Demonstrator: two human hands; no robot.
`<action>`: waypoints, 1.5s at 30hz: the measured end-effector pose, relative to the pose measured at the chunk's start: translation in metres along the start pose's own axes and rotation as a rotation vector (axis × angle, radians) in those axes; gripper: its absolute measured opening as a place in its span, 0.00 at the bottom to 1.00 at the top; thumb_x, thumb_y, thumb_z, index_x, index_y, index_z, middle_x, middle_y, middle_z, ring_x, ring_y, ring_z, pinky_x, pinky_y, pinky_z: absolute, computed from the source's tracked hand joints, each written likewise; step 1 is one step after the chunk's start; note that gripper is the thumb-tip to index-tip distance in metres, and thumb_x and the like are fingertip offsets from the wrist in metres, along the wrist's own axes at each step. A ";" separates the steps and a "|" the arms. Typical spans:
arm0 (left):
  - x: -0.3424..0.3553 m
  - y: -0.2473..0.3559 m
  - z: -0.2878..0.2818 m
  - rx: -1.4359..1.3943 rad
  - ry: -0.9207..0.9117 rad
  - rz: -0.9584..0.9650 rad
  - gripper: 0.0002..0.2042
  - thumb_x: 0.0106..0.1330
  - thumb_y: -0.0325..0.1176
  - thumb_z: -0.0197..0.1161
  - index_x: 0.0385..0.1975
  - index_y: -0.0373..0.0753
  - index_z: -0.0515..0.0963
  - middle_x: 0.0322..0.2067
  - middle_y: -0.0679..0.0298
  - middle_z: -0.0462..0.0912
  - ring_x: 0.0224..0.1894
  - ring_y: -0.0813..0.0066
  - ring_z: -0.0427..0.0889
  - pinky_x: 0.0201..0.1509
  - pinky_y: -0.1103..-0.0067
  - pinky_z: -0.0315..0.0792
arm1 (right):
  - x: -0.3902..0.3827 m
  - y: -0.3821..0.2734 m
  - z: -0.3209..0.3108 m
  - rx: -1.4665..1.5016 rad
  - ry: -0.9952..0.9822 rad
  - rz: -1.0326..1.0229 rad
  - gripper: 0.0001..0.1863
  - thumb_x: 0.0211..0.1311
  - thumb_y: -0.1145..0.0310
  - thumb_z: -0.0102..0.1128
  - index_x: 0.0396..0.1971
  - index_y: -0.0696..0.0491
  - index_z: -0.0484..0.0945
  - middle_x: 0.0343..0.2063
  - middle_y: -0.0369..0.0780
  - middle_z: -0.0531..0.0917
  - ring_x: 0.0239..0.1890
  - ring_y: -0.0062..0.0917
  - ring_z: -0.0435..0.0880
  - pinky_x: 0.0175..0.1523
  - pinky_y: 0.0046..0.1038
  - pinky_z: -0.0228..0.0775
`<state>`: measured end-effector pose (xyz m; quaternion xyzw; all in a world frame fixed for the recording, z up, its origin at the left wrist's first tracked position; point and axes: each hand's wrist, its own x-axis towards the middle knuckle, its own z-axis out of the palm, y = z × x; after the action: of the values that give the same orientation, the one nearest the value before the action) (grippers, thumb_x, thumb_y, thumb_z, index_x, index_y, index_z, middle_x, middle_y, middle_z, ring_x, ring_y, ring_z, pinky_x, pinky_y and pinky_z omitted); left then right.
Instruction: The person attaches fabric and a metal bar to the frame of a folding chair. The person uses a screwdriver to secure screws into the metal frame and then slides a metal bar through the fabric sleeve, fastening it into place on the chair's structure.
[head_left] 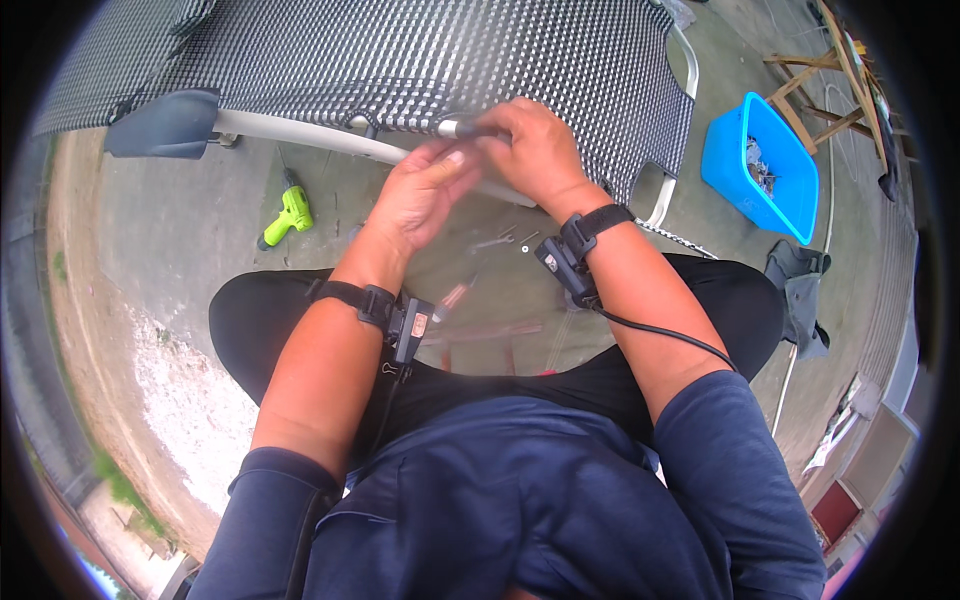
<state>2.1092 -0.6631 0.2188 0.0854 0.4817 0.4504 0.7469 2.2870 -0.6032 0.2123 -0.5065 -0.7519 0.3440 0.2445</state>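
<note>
Black-and-white woven fabric (pixel 590 70) is stretched on a white metal frame (pixel 310 136) across the top. My right hand (pixel 535 150) is closed around a short cylindrical piece (pixel 452 129), silver at one end and darker beside my fingers, at the fabric's near edge. My left hand (pixel 425 190), palm partly turned up, has its fingers curled against my right hand; what is between them is blurred and hidden. A grey curved plastic piece (pixel 160 128) sits on the frame's left end.
A green drill (pixel 290 210) lies left of my hands. Wrenches (pixel 495 240), small hardware and an orange-handled tool (pixel 455 298) lie on the concrete below. A blue bin (pixel 785 205) of metal bits stands right, near a wooden stool (pixel 820 90) and dark cloth (pixel 795 280).
</note>
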 end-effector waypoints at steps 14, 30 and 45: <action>0.033 -0.013 0.016 -0.034 0.216 0.011 0.14 0.77 0.26 0.48 0.59 0.29 0.67 0.55 0.53 0.76 0.56 0.60 0.79 0.66 0.62 0.73 | 0.011 0.015 0.000 0.046 0.001 -0.037 0.09 0.54 0.68 0.68 0.36 0.50 0.85 0.34 0.40 0.83 0.41 0.39 0.82 0.46 0.40 0.75; 0.036 -0.025 0.027 0.163 0.208 -0.093 0.13 0.78 0.32 0.52 0.56 0.35 0.73 0.51 0.60 0.81 0.53 0.67 0.81 0.53 0.68 0.76 | 0.008 0.033 -0.008 0.073 -0.035 -0.060 0.11 0.54 0.69 0.67 0.38 0.52 0.86 0.36 0.41 0.84 0.42 0.39 0.83 0.48 0.39 0.76; 0.042 -0.031 0.028 0.072 0.262 -0.006 0.11 0.75 0.28 0.55 0.53 0.34 0.72 0.50 0.56 0.82 0.49 0.65 0.83 0.49 0.71 0.78 | 0.004 0.047 -0.011 0.111 -0.001 -0.092 0.10 0.53 0.71 0.68 0.38 0.51 0.85 0.35 0.40 0.84 0.40 0.37 0.84 0.46 0.37 0.78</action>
<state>2.1554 -0.6410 0.1893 0.0513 0.5912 0.4377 0.6755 2.3210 -0.5850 0.1838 -0.4566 -0.7543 0.3740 0.2875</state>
